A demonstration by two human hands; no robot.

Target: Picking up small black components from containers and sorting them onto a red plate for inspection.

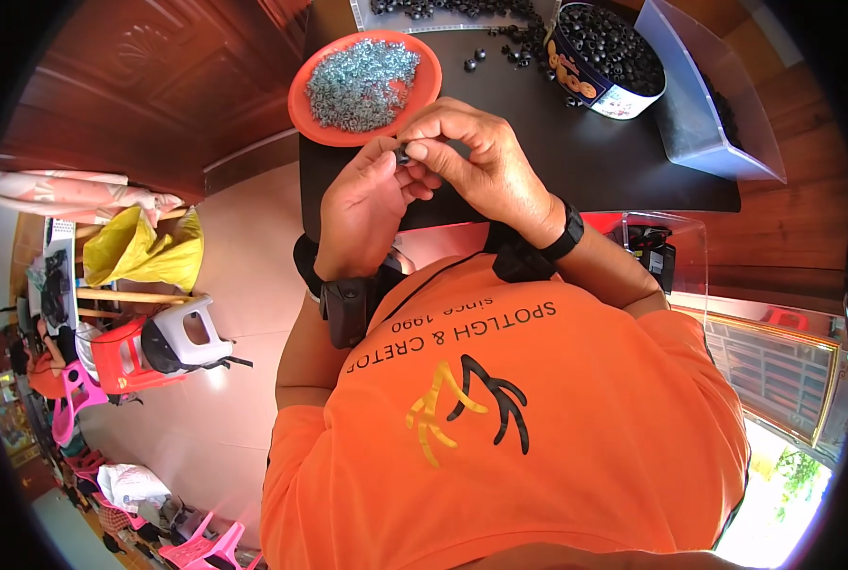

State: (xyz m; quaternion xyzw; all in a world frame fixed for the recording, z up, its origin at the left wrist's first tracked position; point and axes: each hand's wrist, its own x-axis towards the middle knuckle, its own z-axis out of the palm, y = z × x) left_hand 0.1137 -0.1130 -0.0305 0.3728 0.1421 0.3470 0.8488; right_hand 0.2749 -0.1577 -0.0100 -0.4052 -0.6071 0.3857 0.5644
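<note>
Both hands meet above the near edge of the black table point(576, 161); the left hand point(362, 214) and the right hand point(476, 157) pinch one small black part point(403, 154) between closed fingertips, the part mostly hidden, just beside the orange plate point(302, 95); the plate carries a heap of silvery metal rings point(362, 84); farther right stands a round blue tin point(602, 90) with a printed picture band, filled with black parts; beside it a clear plastic box point(718, 142); loose black pieces point(514, 52) lie scattered between plate and tin.
</note>
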